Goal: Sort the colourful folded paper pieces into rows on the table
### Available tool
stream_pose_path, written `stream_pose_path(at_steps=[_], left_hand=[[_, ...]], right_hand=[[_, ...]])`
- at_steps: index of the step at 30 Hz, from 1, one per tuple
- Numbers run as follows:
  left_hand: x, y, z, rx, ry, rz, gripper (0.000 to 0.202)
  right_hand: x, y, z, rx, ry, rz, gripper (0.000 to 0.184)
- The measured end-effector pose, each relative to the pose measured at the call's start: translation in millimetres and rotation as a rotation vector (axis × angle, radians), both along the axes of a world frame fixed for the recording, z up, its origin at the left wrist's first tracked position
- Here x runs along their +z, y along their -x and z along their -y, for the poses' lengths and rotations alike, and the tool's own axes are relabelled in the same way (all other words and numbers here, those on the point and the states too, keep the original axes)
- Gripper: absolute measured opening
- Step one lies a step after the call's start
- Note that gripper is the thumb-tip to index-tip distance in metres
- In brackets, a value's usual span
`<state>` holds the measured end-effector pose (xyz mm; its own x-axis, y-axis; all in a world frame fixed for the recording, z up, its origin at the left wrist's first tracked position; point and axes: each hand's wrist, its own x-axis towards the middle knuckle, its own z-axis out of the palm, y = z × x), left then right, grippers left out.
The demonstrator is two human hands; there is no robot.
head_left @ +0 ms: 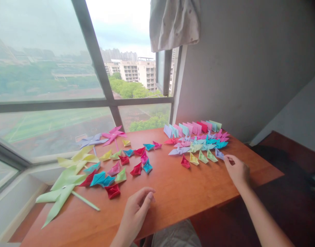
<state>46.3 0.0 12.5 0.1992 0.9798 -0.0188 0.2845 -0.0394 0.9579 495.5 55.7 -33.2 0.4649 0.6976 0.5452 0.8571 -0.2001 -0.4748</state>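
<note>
At the right end of a short front row of folded paper boats sits a lavender paper boat [219, 154]. The thumb and fingertips of my right hand [236, 170] are pinched together at its right edge. To its left in that row stand two pale green boats, a yellow boat [194, 159] and a red boat [185, 162]. My left hand [137, 210] hovers over the table's front edge, loosely curled, with nothing visible in it. Nearest to it is a dark red paper boat [113, 191], one of several scattered boats on the left.
Behind the front row lie several paper cranes [198, 142] and a line of standing folded papers [190, 128]. Large paper pinwheels, one pale green [63, 188], line the left of the brown table [178, 192]. Windows rise behind; a grey wall [240, 68] is at right.
</note>
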Motion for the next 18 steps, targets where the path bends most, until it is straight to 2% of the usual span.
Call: stream_pose_path(at_steps=[4,18], left_hand=[[-1.1,-0.3,0.4,0.005,-0.012,0.01,0.038],[-1.9,0.0,0.5,0.002,-0.011,-0.032,0.037]], right_hand=[[-5.4,-2.7,-1.2,-0.008,0.017,-0.003,0.037],[-6.2,-4.0,-1.4,0.002,0.065,0.046,0.034]])
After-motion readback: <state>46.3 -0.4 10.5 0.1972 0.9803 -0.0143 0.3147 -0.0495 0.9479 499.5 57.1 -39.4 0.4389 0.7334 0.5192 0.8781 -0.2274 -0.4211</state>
